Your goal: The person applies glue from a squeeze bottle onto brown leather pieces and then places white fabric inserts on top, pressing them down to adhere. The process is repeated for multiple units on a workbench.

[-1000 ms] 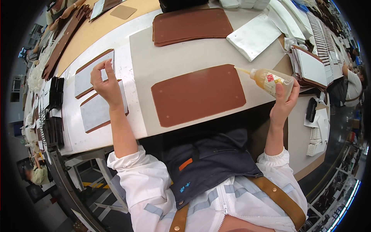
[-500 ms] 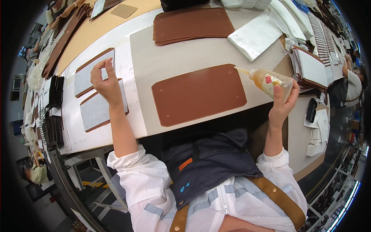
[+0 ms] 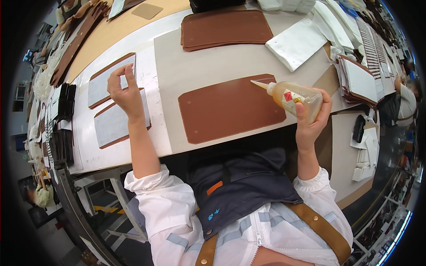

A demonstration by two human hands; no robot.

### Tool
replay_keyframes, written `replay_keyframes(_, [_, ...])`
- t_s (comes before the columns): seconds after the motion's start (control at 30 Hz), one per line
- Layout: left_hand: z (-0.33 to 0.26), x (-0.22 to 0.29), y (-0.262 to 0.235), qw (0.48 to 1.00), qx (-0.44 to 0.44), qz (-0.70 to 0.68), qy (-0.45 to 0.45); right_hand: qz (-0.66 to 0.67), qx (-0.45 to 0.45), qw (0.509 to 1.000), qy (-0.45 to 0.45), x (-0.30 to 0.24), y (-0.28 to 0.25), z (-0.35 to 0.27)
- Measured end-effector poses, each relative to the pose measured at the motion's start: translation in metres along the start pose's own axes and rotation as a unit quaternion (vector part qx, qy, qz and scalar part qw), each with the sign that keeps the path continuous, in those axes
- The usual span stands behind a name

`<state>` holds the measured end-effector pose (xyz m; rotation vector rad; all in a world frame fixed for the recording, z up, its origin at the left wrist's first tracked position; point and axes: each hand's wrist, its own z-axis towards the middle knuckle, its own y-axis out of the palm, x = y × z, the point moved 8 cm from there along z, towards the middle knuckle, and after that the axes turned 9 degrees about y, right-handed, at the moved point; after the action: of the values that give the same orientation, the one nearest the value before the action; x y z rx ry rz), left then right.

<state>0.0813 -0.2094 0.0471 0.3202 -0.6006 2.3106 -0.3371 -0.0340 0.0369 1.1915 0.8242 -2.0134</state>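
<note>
My right hand (image 3: 311, 122) is wrapped round a translucent squeeze bottle (image 3: 306, 98) of amber liquid, tilted so its thin pointed nozzle aims left. The nozzle tip is over the upper right part of a brown leather-like panel (image 3: 230, 108) lying flat on the table. A faint line shows on the panel near the tip; whether the tip touches it I cannot tell. My left hand (image 3: 125, 95) is raised at the left, fingers curled towards the thumb; anything pinched there is too small to make out. Beneath it lie two pale-faced panels with brown edges, one nearer (image 3: 117, 128).
A stack of brown panels (image 3: 226, 29) sits at the back, with white sheets (image 3: 296, 44) to its right. More stacked panels (image 3: 357, 80) stand at the right edge. Dark bundled pieces (image 3: 64, 146) lie at far left. Other people work at both sides.
My right hand has moved the bottle left, bringing the nozzle from the panel's upper right corner to over the panel. The left hand keeps its curled pose.
</note>
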Motion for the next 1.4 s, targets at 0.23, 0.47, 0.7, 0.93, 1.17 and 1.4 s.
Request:
replay_keyframes(0.23, [0.001, -0.001, -0.003, 1.000, 0.005, 0.020, -0.003, 0.061, -0.063, 0.996, -0.027, -0.009, 0.034, -0.007])
replay_keyframes(0.47, [0.001, 0.002, -0.004, 0.999, -0.009, 0.041, 0.018, 0.100, -0.116, 0.988, -0.035, -0.017, 0.069, -0.017])
replay_keyframes(0.7, [0.004, 0.004, -0.007, 0.998, 0.004, 0.041, 0.041, 0.119, -0.158, 0.979, -0.047, -0.028, 0.104, -0.025])
replay_keyframes(0.93, [0.005, 0.003, -0.010, 0.998, 0.032, 0.019, 0.056, 0.117, -0.196, 0.969, -0.090, -0.042, 0.143, -0.033])
replay_keyframes(1.17, [0.004, -0.003, -0.013, 0.997, 0.046, 0.007, 0.056, 0.138, -0.243, 0.960, 0.019, -0.047, 0.159, 0.001])
replay_keyframes(1.4, [0.004, -0.002, -0.012, 0.996, 0.061, 0.015, 0.064, 0.093, -0.300, 0.947, 0.066, -0.039, 0.168, 0.029])
